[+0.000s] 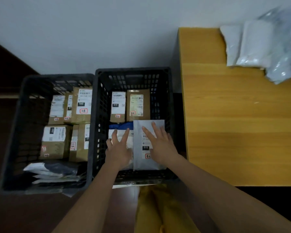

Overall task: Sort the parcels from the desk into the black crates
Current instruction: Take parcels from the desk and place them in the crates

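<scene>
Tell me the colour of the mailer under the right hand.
Light grey mailer, right hand flat on it; head view.

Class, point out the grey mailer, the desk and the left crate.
Grey mailer [139,130]: head view, its upper left part.
Desk [225,123]: head view, bare wood top.
Left crate [20,105]: head view, left wall.

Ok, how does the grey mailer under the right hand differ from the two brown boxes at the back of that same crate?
The grey mailer is a flat, soft plastic bag; the brown boxes are rigid cardboard. The mailer lies at the near side of the right crate with the right hand flat on it; the boxes sit untouched against the far wall. The mailer looks longer than either box. All carry white shipping labels with a red-framed mark.
</scene>
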Demonstrator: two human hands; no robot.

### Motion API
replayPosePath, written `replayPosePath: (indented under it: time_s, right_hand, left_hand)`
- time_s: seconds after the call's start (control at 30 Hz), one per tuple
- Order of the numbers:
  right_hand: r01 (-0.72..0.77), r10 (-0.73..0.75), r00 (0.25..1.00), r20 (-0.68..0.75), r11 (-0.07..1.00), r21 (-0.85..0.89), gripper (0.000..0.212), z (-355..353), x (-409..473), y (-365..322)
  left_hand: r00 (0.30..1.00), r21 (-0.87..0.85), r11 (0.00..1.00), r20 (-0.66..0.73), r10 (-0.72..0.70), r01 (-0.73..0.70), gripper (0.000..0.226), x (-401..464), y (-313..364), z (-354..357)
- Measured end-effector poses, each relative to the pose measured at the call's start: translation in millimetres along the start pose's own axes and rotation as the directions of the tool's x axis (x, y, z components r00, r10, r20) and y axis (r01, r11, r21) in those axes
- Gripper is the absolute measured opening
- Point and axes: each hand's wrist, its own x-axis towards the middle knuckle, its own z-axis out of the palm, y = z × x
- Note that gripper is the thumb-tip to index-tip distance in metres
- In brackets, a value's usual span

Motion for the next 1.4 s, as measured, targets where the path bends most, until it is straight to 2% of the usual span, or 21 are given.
replayPosePath:
  time_s: [0.1,0.27,0.47,0.67,0.8,0.97,1.2,1.4]
  right_hand:
    - [-0.011,0.003,0.989,-0.147,0.999,-0.053,0.096,-37.2,-24.0,-6.5]
    - [-0.062,0.052,0.943,-0.329,0.998,-0.019,0.091,-98.1,-60.8,-3.7]
    - [-0.141,0.151,0.878,-0.455,0.988,0.056,0.088,-165.2,-101.7,25.4]
    - [-0.271,0.301,0.784,-0.543,0.953,0.137,0.090,-211.8,-144.9,93.0]
    - [-0.344,0.399,0.738,-0.544,0.916,0.205,0.091,-235.6,-170.0,152.0]
    - [-0.384,0.456,0.734,-0.503,0.890,0.247,0.091,-252.5,-176.7,218.9]
    - [-0.368,0.450,0.807,-0.383,0.890,0.270,0.091,-285.2,-161.5,348.3]
    - [-0.295,0.420,0.893,-0.165,0.820,0.491,0.091,-305.6,-134.3,433.3]
  left_hand:
    - [0.996,0.041,0.997,-0.067,0.063,-0.060,0.078,-19.6,22.0,-36.5]
    - [0.967,0.087,0.980,-0.168,0.192,-0.180,0.077,-43.0,68.9,-91.8]
    - [0.916,0.199,0.933,-0.214,0.340,-0.299,0.079,-56.2,141.7,-135.8]
    - [0.863,0.264,0.868,-0.179,0.472,-0.420,0.078,-66.9,234.3,-143.8]
    - [0.816,0.300,0.808,-0.134,0.562,-0.507,0.081,-70.4,300.5,-132.7]
    - [0.796,0.319,0.781,-0.114,0.594,-0.537,0.081,-56.9,363.3,-111.1]
    - [0.840,0.242,0.829,-0.089,0.536,-0.503,0.082,-24.6,478.3,-61.0]
    - [0.880,0.140,0.880,-0.087,0.467,-0.453,0.081,-11.6,544.4,-31.9]
